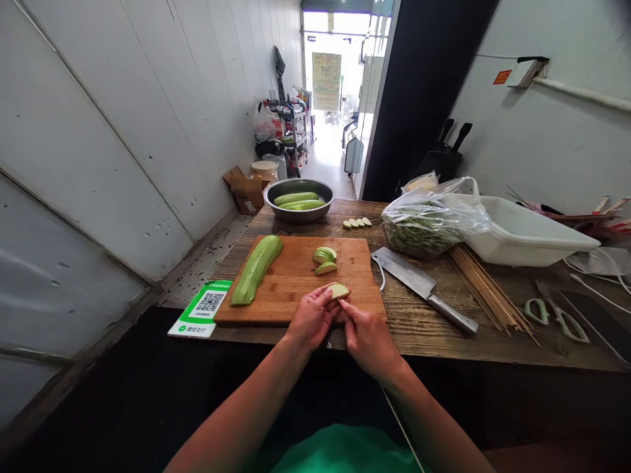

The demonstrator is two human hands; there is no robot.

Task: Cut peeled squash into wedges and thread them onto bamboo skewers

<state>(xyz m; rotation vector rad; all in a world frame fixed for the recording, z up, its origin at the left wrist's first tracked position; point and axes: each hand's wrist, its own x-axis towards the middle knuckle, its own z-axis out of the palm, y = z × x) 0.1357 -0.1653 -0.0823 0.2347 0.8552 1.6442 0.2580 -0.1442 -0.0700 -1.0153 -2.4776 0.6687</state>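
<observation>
Between the thumb and fingers of my left hand (pixel 313 317) is a pale zucchini slice (pixel 339 291) with a green rim, held over the front of the wooden cutting board (pixel 290 279). My right hand (pixel 367 338) is closed around a thin bamboo skewer (pixel 401 424), whose long end runs back below the wrist. Its fingertips are close to the slice; whether the point has entered it is hidden. Several cut zucchini slices (pixel 325 256) lean together on the board. A large piece of zucchini (pixel 256 269) lies at the board's left.
Right of the board rests a cleaver (pixel 411 274), then bamboo skewers (pixel 486 289) and scissors (pixel 559 312). A bag of green vegetables (pixel 424 226) leans by a white tub (pixel 537 230). Behind the board are a metal bowl (pixel 273 207) with zucchini and a row of slices (pixel 357 223).
</observation>
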